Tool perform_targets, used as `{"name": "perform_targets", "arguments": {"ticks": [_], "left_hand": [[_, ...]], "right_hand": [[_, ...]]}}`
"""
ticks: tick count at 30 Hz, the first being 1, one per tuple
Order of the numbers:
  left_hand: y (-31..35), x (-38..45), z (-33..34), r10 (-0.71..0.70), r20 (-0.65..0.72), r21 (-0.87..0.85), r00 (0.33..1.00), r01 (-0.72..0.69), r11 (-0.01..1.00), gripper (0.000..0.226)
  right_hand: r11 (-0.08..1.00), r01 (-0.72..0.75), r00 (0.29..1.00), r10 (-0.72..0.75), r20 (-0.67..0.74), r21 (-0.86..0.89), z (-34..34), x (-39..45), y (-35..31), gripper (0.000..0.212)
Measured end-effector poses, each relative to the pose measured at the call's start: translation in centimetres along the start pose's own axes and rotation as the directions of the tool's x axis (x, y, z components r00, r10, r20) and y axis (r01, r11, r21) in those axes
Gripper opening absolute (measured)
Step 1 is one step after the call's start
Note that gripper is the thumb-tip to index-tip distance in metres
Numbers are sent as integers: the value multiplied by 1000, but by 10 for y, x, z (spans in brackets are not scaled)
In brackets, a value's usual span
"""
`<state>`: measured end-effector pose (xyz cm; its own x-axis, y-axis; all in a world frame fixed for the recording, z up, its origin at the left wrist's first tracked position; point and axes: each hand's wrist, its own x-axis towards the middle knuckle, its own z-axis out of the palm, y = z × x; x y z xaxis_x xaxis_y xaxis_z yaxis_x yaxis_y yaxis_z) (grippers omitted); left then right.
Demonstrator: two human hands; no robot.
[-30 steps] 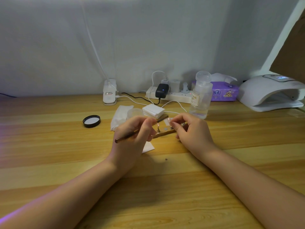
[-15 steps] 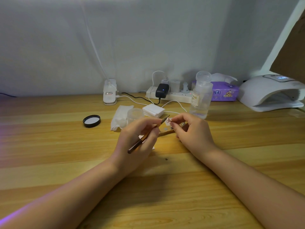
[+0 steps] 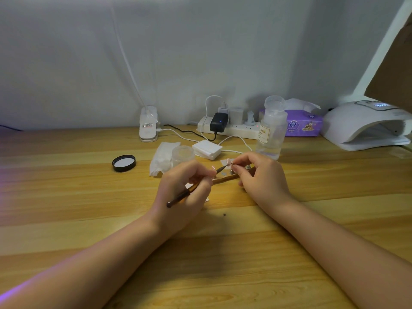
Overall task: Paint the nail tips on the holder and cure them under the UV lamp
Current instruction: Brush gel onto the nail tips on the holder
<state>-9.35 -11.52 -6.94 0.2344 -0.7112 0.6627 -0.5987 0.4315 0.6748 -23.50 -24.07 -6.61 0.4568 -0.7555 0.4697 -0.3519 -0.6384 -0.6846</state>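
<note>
Pale wood grain runs across the bench [image 3: 289, 275], which carries everything. Well off to the right of the hands, at the back, the white UV lamp [image 3: 365, 128] sits with its mouth facing left. Just behind the right hand stands a clear pump bottle [image 3: 270, 130]; behind the left hand are a stack of white pads [image 3: 207, 149] and a small clear jar [image 3: 182, 152], with a black lid [image 3: 124, 162] further left.

Between the hands lies the wooden nail holder [image 3: 225, 179], low on the bench. It looks light and stiff, best steadied by its bar. The nail tip [image 3: 227, 162] is tiny, thin and probably easy to flick off, so it wants holding by its stand rather than its painted face.

The left hand [image 3: 182, 197] has curled fingers round a slim brush [image 3: 191, 189], bristles angled up-right to the tip. The right hand [image 3: 260, 177] pinches that tip's stand, wrist resting on the bench.
</note>
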Motion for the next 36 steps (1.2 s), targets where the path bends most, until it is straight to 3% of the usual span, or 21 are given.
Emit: {"name": "perform_targets", "arguments": {"ticks": [4, 8, 19, 25, 32, 36], "left_hand": [[-1, 2, 2, 53, -31, 30, 998, -52, 998, 15], [0, 2, 1, 81, 33, 27, 996, -82, 996, 15], [4, 1, 4, -16, -57, -12, 998, 15, 1000, 13], [4, 0, 1, 25, 15, 5, 1000, -25, 1000, 19], [3, 0, 1, -54, -22, -83, 998, 52, 995, 11], [3, 1, 1, -54, -15, -122, 998, 52, 991, 19]], "right_hand": [[1000, 15, 1000, -15, 0, 4, 0, -1, -2, 8], [1000, 12, 1000, -12, 11, 0, -1, -1, -2, 9], [1000, 9, 1000, -9, -3, 12, -1, -1, -3, 7], [1000, 9, 1000, -9, 7, -5, -1, 0, -3, 8], [1000, 11, 1000, -11, 1, -2, -1, -1, -3, 8], [1000, 13, 1000, -13, 7, 0, -1, -1, -3, 9]]}}
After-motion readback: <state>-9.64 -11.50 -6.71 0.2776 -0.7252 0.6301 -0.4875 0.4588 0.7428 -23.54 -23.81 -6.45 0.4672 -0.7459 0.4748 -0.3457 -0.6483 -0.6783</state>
